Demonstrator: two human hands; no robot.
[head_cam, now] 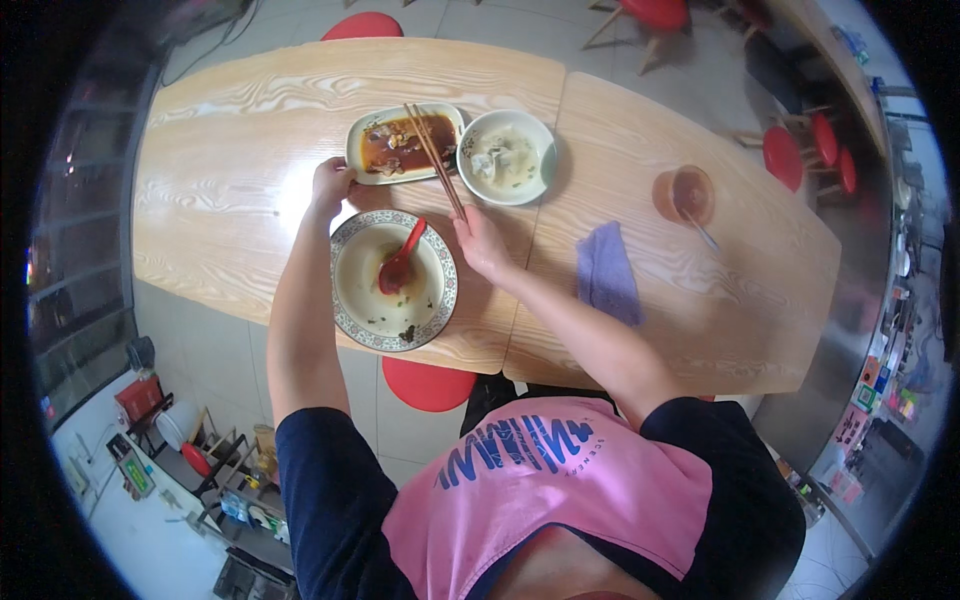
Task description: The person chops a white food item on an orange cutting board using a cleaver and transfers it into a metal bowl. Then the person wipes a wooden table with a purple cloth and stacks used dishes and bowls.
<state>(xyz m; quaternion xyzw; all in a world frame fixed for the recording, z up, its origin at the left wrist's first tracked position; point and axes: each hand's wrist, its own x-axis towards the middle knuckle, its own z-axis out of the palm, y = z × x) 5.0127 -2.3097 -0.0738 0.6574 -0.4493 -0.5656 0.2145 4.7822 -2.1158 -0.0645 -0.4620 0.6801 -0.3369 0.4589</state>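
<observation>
My left hand grips the near left corner of a rectangular plate that holds brown sauce and food scraps. A pair of wooden chopsticks is held in my right hand, their far ends over the plate's sauce. Just right of the plate sits a round bowl with pale broth and what look like dumplings. Nearer to me, between my forearms, is a large pattern-rimmed bowl. Inside it lie a red spoon and a few dark and green scraps.
A purple cloth lies on the wooden table right of my right forearm. Farther right stands a brownish translucent cup, with a light-coloured handle or utensil beside it. A red stool is under the near edge; more red seats stand beyond.
</observation>
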